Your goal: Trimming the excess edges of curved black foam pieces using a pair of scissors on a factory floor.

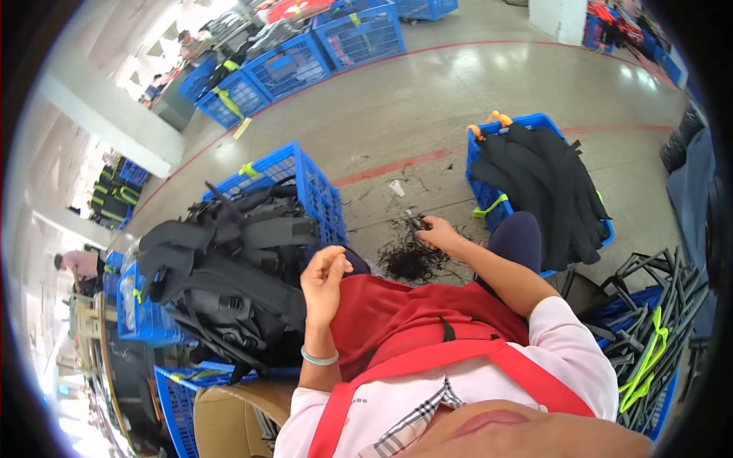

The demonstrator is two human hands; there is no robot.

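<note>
My left hand (324,284) is raised above my lap beside the pile of black padded straps (229,275). Its fingers are curled in loosely, and nothing shows in them. My right hand (437,232) reaches out over the floor in front of my knees. Its fingers are closed on a small dark thing (418,223), too small to make out. Just below that hand lies a heap of black thread scraps (412,262) on the floor. A red apron (412,309) covers my lap.
At left, a blue crate (321,195) stands by the strap pile. To the right, another blue crate (544,120) holds long black fabric pieces (538,191). Dark rods (664,336) with a yellow-green tie lie at lower right. A white scrap (396,188) is on the floor.
</note>
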